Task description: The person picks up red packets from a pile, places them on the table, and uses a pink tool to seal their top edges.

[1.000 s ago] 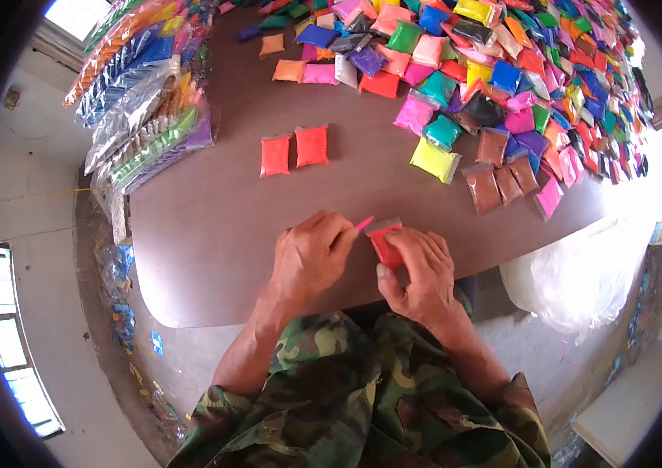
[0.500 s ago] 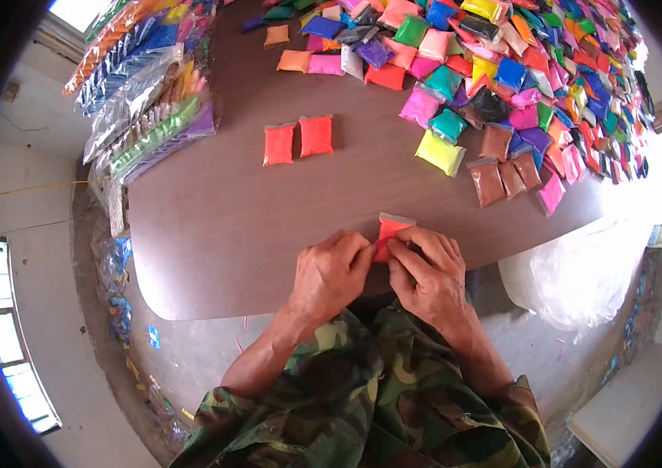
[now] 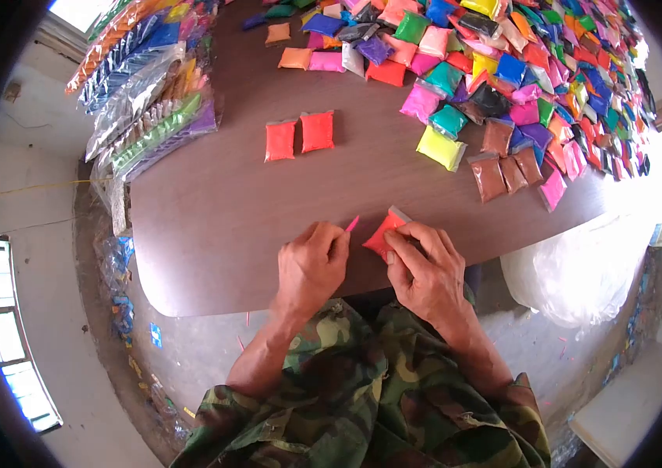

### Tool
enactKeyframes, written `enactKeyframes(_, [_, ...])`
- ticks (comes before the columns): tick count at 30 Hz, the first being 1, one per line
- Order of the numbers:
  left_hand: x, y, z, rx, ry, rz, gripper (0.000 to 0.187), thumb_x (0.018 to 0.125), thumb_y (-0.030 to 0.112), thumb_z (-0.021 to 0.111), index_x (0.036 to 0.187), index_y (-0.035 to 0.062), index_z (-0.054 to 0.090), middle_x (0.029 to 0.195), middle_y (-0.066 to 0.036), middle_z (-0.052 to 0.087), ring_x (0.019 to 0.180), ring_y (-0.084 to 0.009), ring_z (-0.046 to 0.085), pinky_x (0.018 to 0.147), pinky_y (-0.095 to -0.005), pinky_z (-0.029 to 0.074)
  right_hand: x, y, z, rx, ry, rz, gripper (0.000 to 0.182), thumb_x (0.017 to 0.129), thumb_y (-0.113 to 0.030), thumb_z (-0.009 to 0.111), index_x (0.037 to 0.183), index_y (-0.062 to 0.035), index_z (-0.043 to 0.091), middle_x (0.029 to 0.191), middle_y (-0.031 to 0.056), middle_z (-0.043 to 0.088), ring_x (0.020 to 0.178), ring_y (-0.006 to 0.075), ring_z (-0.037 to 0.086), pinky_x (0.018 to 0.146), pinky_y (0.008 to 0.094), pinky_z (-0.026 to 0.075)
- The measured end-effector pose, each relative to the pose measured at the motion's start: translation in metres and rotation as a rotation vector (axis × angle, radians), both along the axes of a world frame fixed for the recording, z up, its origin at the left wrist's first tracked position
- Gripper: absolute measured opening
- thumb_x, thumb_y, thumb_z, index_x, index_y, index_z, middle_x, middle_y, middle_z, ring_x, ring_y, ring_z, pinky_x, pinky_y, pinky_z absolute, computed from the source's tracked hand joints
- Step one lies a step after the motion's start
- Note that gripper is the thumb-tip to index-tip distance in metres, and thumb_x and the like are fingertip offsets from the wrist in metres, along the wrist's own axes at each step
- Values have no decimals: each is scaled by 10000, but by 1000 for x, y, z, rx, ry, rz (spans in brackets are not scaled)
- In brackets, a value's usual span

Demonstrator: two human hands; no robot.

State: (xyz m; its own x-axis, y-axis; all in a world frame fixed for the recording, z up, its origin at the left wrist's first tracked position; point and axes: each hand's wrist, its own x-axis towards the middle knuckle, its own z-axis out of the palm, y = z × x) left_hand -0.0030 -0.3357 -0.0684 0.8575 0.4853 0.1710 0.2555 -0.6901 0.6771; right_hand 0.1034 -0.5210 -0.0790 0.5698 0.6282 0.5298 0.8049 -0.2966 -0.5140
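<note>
My right hand (image 3: 428,269) pinches a small red packet (image 3: 382,235) near the table's front edge, thumb and fingers along its right side. The packet is tilted, its clear end pointing away from me. To its left, my left hand (image 3: 312,264) is closed, with a thin pink strip (image 3: 353,224) sticking out between thumb and fingers. A gap separates the strip from the packet. Farther up the table lie two more red packets, a left one (image 3: 279,141) and a right one (image 3: 317,131), side by side.
Many colourful packets (image 3: 432,43) are heaped at the back right of the brown table (image 3: 230,210). A yellow packet (image 3: 441,148) and several brown ones (image 3: 488,179) lie at its near edge. Large filled clear bags (image 3: 155,117) stand back left. White plastic sheeting (image 3: 565,273) hangs at right.
My left hand has moved left, away from the red packet, and the pink strip now shows in its fingers. The packet has tilted slightly in my right hand.
</note>
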Motion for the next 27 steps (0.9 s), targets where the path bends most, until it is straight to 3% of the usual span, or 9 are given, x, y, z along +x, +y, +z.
enactKeyframes(5, [-11, -26, 7, -33, -147, -118, 64, 967, 62, 778, 938, 47, 722, 854, -132, 724, 688, -297, 725, 613, -409, 566, -1, 3, 2, -7, 28, -37, 293, 861, -80, 803, 1154, -82, 807, 1138, 53, 703, 901, 287, 698, 746, 414, 601])
enactKeyframes(9, [-13, -21, -9, 152, -68, -58, 92, 962, 82, 794, 959, 65, 704, 836, -120, 709, 668, -355, 703, 595, -442, 568, -2, 4, 4, -13, 19, -60, 287, 858, -79, 802, 1144, -88, 807, 1134, 45, 705, 895, 289, 696, 735, 423, 601])
enactKeyframes(13, [-12, -8, -10, 137, -127, 29, 80, 964, 76, 785, 941, 82, 708, 841, -109, 708, 670, -347, 707, 588, -422, 568, -1, 8, 3, -7, 44, -77, 270, 861, -78, 805, 1130, -95, 812, 1131, 41, 706, 895, 293, 697, 736, 429, 602])
enactKeyframes(19, [-23, -33, -13, 199, -71, -138, 97, 945, 52, 789, 977, 87, 705, 843, -101, 694, 680, -332, 706, 572, -429, 554, -1, 6, 2, 17, 92, -79, 256, 857, -66, 819, 1110, -104, 819, 1113, 39, 711, 925, 297, 715, 742, 433, 605])
enactKeyframes(25, [-14, -12, -13, 216, -131, -6, 144, 906, 59, 816, 994, 95, 708, 837, -90, 685, 680, -319, 708, 565, -434, 551, 1, 8, 0, 22, 90, -81, 247, 857, -68, 825, 1100, -112, 820, 1108, 39, 713, 933, 299, 719, 752, 434, 610])
enactKeyframes(27, [-18, -21, -2, 224, -139, -129, 139, 907, 66, 820, 969, 95, 700, 837, -91, 688, 682, -324, 708, 566, -434, 551, -1, 7, 0, 15, 94, -90, 243, 857, -72, 828, 1097, -113, 820, 1105, 39, 713, 934, 298, 720, 755, 434, 611])
